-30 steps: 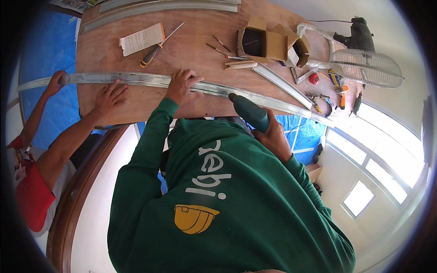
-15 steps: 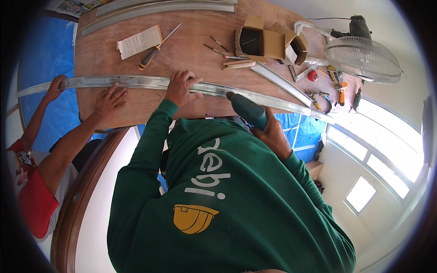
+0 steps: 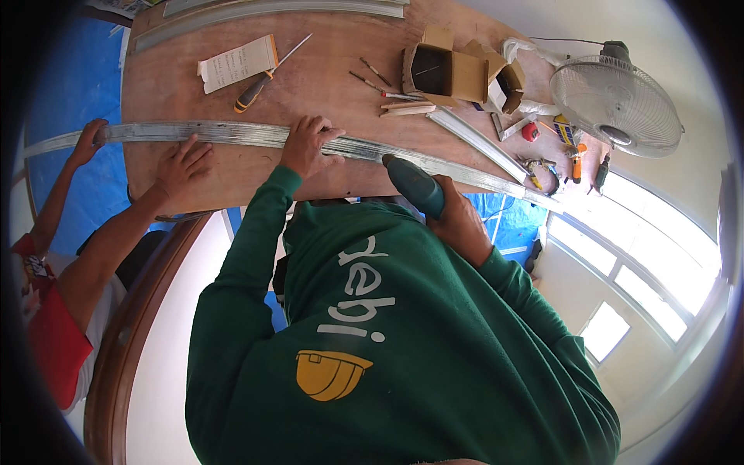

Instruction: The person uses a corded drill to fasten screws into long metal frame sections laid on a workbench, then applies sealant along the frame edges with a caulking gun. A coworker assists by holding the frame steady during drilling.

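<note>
A long silvery metal rail spans the near part of the wooden tabletop and reaches past it on both sides. My left hand is closed over the rail near its middle, holding it against the table. A dark green power drill is gripped in my right hand, close to my body. Its nose points at the rail, right of my left hand; whether a bit touches the metal I cannot tell. On the left, a co-worker's hand grips the rail, and that person's other hand lies along its near edge.
A screwdriver and a paper sheet lie beyond the rail. Open cardboard boxes stand farther right, near a shorter metal profile. A red tape measure, other hand tools and a fan occupy the right end.
The drill and my right hand have shifted slightly left and the drill's body is turned a little. My left hand keeps its hold on the rail. The fan's head has swung round.
</note>
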Motion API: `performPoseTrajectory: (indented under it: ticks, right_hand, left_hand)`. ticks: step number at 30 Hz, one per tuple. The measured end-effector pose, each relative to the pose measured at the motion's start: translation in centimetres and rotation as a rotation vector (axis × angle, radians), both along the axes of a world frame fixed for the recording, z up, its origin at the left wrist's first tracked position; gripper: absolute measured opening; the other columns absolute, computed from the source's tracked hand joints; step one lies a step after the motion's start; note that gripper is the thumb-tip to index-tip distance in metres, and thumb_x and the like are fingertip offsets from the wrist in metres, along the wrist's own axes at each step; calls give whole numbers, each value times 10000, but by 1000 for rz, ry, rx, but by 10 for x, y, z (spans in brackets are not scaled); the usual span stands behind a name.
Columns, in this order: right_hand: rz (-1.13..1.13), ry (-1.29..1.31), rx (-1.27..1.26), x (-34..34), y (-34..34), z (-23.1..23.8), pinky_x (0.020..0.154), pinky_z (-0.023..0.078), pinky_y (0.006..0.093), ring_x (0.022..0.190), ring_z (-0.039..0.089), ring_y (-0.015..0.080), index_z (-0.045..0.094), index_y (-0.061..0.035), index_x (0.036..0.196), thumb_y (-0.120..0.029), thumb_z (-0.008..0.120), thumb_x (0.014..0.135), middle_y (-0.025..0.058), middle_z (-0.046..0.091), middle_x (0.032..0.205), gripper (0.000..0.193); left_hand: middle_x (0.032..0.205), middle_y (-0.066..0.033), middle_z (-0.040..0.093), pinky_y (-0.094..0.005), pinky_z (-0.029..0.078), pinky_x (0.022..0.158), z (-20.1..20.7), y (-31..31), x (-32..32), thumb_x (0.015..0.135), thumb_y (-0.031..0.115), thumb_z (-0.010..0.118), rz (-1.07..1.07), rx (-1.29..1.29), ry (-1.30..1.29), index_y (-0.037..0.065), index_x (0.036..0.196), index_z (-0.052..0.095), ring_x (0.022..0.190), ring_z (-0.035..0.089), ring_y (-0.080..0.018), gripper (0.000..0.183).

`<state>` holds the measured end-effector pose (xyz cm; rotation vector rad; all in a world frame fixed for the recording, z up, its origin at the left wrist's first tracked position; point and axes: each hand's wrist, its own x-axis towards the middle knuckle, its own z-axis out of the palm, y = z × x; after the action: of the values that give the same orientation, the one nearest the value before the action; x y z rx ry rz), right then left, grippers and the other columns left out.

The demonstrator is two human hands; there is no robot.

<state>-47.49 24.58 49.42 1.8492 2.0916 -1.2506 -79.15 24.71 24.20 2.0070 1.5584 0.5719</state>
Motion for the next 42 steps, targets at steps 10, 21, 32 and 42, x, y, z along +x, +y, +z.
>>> performPoseTrajectory:
  ticks: [10,21,32,42]
  right_hand:
    - [38,31,7,13,2,-18,1009,543,612,1213,707,554,523,-18,1446,-48,776,877,353,748,1202,624]
    - [-170,92,-13,27,-23,39,1028,562,588,1193,728,546,552,-30,1504,-111,804,894,339,768,1208,665]
    - [-615,121,-7,87,-90,69,1042,573,542,1232,751,490,592,-16,1514,-103,811,922,304,777,1273,637]
    - [-759,158,-34,124,-125,67,1045,585,528,1220,759,478,581,-36,1513,-130,840,910,299,777,1277,663]
  left_hand:
    - [1256,-46,652,-515,476,1147,-2,6,1,720,419,998,-16,23,-10,219,1370,814,1249,594,-321,705]
    - [1306,-85,660,-538,484,1109,6,-5,-35,707,366,1004,-18,47,5,145,1418,762,1264,606,-352,782]
    - [1212,-92,660,-529,516,1012,-11,12,-41,739,374,998,-214,157,43,90,1306,759,1167,628,-367,678]
    - [1164,-89,667,-522,529,936,-7,34,107,746,398,1006,-323,178,-24,116,1214,738,1097,662,-361,609]
